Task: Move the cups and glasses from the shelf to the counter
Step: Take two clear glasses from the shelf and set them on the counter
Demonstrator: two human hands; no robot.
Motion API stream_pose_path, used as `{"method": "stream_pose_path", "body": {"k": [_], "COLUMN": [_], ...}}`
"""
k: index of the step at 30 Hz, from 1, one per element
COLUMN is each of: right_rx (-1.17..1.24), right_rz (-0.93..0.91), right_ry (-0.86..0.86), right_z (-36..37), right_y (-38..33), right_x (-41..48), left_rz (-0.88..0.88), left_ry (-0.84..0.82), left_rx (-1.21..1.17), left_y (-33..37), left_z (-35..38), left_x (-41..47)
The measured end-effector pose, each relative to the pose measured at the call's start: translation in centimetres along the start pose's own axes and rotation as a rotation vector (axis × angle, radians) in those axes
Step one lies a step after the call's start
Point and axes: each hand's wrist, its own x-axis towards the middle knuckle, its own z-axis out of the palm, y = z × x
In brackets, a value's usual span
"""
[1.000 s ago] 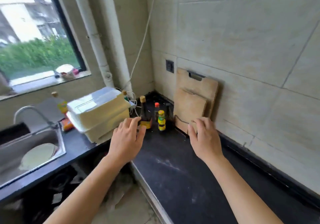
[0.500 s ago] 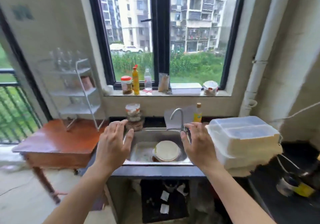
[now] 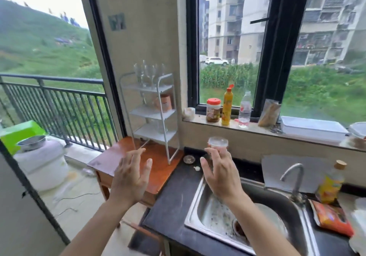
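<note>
Clear stemmed glasses (image 3: 149,73) crowd the white shelf (image 3: 152,105); both hands hover empty, fingers spread.

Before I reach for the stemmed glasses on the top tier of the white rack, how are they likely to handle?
The stemmed glasses look thin and clear, so probably fragile and light. Tall bowls on narrow stems suggest they tip easily if nudged. They stand bunched together on the white rack, so lifting one may knock its neighbours. Both the left hand and right hand are empty.
</note>
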Motion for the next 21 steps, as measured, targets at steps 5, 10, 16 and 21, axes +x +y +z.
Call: {"method": "stream_pose_path", "body": {"k": [5, 10, 16, 21], "right_rx": [0.083, 0.129, 0.123, 0.034], "right_rz": [0.009, 0.014, 0.008, 0.072], "right_ry": [-0.051, -0.128, -0.219, -0.205], "right_z": [5.6, 12.2, 19.8, 25.4], "right_y": [2.3, 2.9, 2.4, 2.5], "right_x": [8.2, 13.4, 17.2, 19.6], "left_rz": [-0.043, -0.113, -0.197, -0.171], "left_ry": [-0.034, -0.050, -0.076, -0.168], "left_rx": [0.020, 0.042, 0.032, -0.067], "left_y": [-1.7, -5.7, -12.5, -18.8], "left_z": [2.8, 5.2, 8.2, 12.8], "left_x": [8.0, 12.2, 17.6, 23.7]}}
